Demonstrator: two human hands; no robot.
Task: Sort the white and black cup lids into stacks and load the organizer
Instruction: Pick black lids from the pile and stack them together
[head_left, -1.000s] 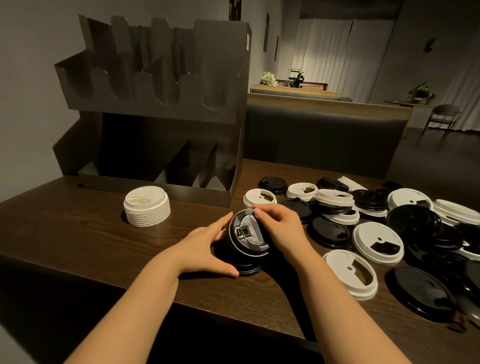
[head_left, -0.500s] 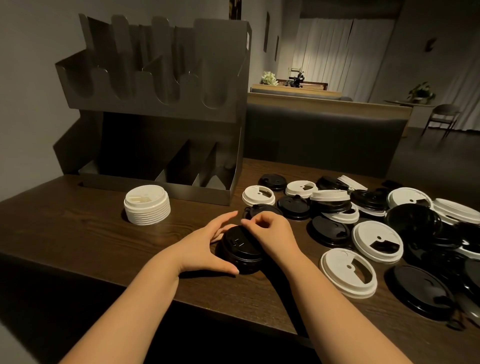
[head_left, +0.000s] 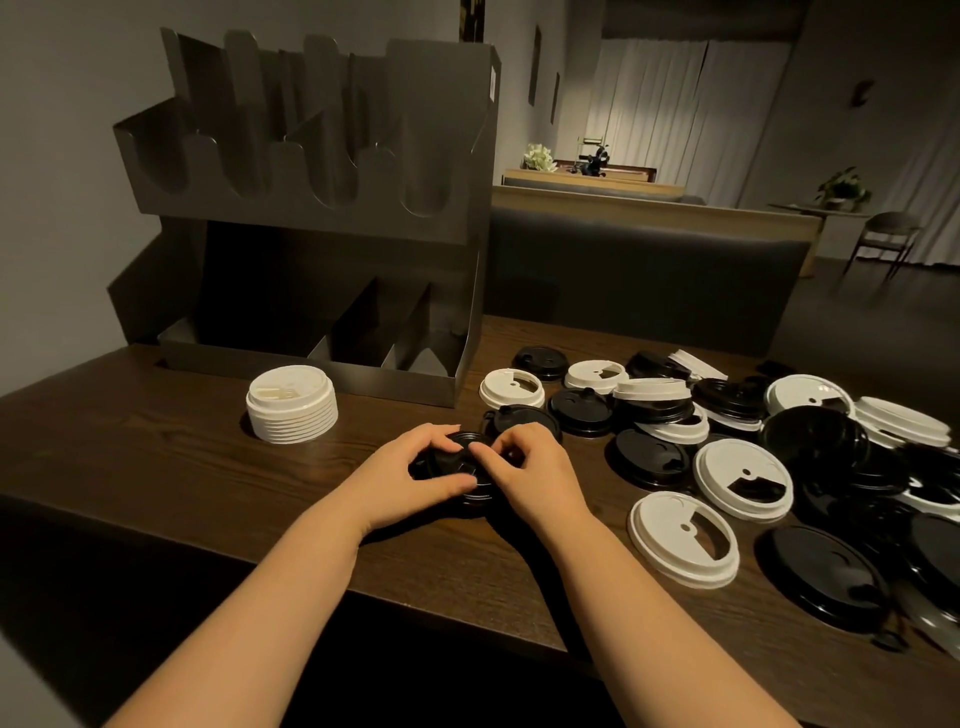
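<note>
Lowered flat, top up, black lid stack (head_left: 467, 475) gripped by both hands (head_left: 415, 478) (head_left: 530, 475).

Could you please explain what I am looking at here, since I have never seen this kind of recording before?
There is no machine: a person works with bare hands, and the single picture comes from a camera on their head, looking forward and down. The left hand and right hand meet over a small black stack of cup lids on the wooden table, fingers curled round it. To the left stands a neat white stack. Behind it is the grey metal organizer, with slots on top and open bins below; no lids show in it. On the right lies an unsorted pile of loose lids, white and black mixed, some overlapping. The room behind is dim.
</note>
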